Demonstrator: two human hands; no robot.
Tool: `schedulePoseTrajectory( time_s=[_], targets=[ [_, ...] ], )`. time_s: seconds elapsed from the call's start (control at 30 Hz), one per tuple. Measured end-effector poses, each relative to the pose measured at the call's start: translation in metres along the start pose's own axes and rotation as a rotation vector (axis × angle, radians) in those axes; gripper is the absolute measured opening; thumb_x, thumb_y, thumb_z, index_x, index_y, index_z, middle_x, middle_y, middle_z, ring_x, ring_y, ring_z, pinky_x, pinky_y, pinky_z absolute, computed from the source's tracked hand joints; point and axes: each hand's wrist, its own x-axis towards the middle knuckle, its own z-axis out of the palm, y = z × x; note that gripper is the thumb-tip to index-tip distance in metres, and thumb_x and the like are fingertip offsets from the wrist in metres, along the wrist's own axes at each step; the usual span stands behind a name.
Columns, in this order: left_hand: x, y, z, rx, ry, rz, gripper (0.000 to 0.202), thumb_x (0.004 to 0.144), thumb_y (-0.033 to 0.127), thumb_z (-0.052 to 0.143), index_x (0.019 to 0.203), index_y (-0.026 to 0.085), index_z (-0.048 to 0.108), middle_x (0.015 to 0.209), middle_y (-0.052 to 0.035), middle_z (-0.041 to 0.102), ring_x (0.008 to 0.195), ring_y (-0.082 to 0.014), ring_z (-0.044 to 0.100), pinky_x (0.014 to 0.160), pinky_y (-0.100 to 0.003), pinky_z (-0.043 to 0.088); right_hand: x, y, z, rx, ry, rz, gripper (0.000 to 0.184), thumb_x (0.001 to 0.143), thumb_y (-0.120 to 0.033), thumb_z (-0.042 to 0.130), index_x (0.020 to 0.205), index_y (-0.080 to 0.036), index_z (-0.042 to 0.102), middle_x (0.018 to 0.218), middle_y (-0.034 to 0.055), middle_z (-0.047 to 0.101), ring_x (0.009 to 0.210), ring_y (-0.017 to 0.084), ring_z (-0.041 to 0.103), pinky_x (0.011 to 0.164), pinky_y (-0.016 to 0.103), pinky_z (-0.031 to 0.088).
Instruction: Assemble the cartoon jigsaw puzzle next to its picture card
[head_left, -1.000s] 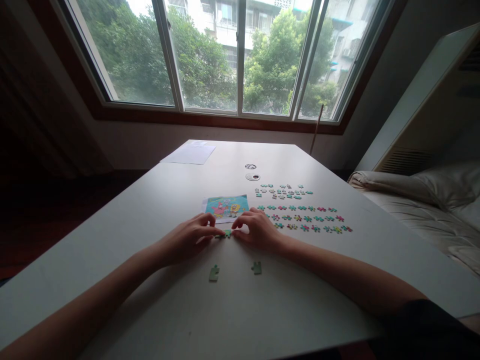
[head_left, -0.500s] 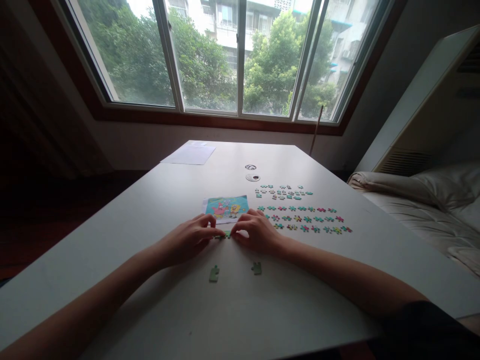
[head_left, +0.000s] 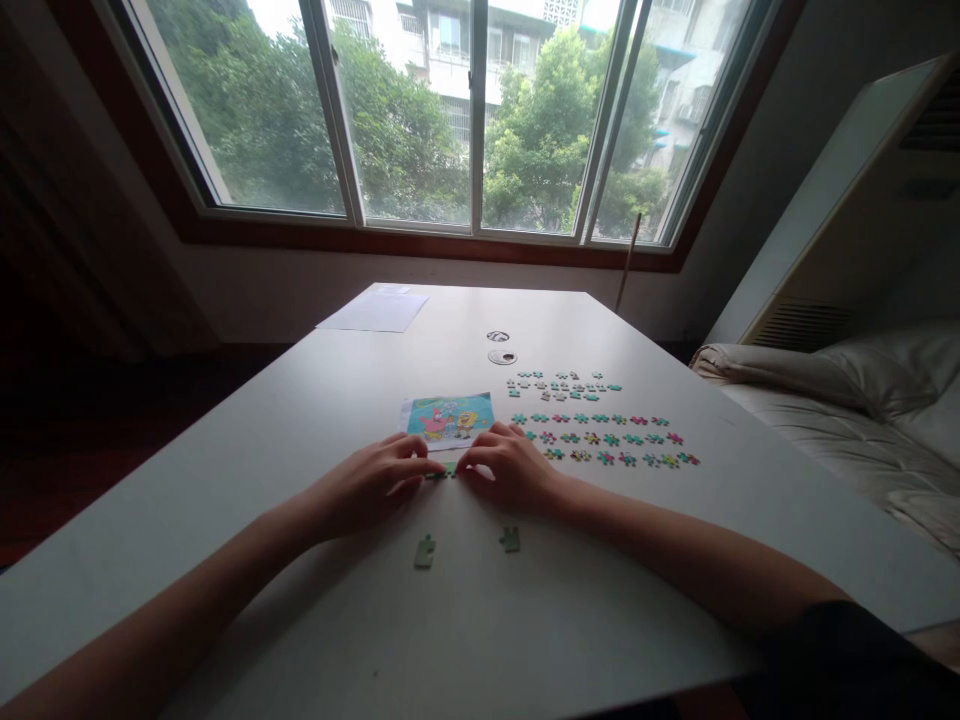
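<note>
My left hand (head_left: pixel 375 485) and my right hand (head_left: pixel 510 465) meet fingertip to fingertip on the white table (head_left: pixel 315 400). Both pinch small green jigsaw pieces (head_left: pixel 448 470) that lie flat between them; whether the pieces are joined I cannot tell. Just behind the hands lies a colourful cartoon reference picture (head_left: pixel 448 418). Two loose green pieces sit nearer me, one (head_left: pixel 424 551) below the left hand and another (head_left: pixel 511 539) below the right wrist.
Rows of several small coloured jigsaw pieces (head_left: pixel 600 440) spread to the right of the picture. Farther back are two small round objects (head_left: pixel 501 355) and a sheet of paper (head_left: pixel 375 310). A bed with bedding (head_left: pixel 862 400) stands right of the table. Large windows face me.
The hands stay pressed on the green pieces between them; only the camera has shifted slightly.
</note>
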Motion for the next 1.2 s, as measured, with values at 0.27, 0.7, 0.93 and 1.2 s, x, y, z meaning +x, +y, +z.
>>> schedulePoseTrajectory(
  time_s=[0.27, 0.7, 0.93, 1.2],
  targets=[
    [-0.0001, -0.0003, -0.0013, 0.014, 0.011, 0.013, 0.033, 0.086, 0.009, 0.043, 0.106, 0.026, 0.064, 0.095, -0.0063, 0.059, 0.083, -0.0183, 0.056, 0.071, -0.027, 0.046, -0.0007, 0.0009, -0.0015, 0.007, -0.007, -0.014, 0.016, 0.085, -0.023, 0.056, 0.086, -0.024, 0.071, 0.084, 0.0024, 0.068, 0.08, 0.017, 0.051, 0.072, 0.03, 0.033],
    [0.0, -0.0012, -0.0019, 0.003, 0.006, 0.029, 0.035, 0.086, 0.009, 0.043, 0.108, 0.027, 0.063, 0.097, -0.0063, 0.059, 0.083, -0.0177, 0.056, 0.07, -0.026, 0.046, 0.0018, 0.0043, -0.0028, 0.078, -0.046, 0.016, 0.013, 0.084, -0.022, 0.059, 0.086, -0.023, 0.072, 0.082, 0.0028, 0.068, 0.075, 0.015, 0.05, 0.072, 0.028, 0.035],
    [0.0, -0.002, -0.0004, 0.011, 0.024, 0.029, 0.036, 0.084, 0.008, 0.044, 0.109, 0.027, 0.063, 0.097, -0.0062, 0.059, 0.082, -0.0169, 0.057, 0.071, -0.025, 0.046, 0.0021, 0.0033, -0.0052, 0.056, -0.053, 0.014, 0.013, 0.084, -0.021, 0.059, 0.086, -0.024, 0.072, 0.083, 0.0032, 0.067, 0.075, 0.015, 0.05, 0.07, 0.028, 0.034],
    [0.0002, -0.0015, -0.0008, 0.014, 0.009, 0.022, 0.035, 0.086, 0.01, 0.042, 0.11, 0.026, 0.062, 0.098, -0.0063, 0.059, 0.083, -0.0174, 0.056, 0.071, -0.026, 0.046, 0.0027, 0.0031, -0.0056, 0.055, -0.049, 0.015, 0.015, 0.084, -0.021, 0.058, 0.086, -0.023, 0.072, 0.083, 0.0031, 0.068, 0.074, 0.015, 0.049, 0.07, 0.028, 0.034]
  ],
)
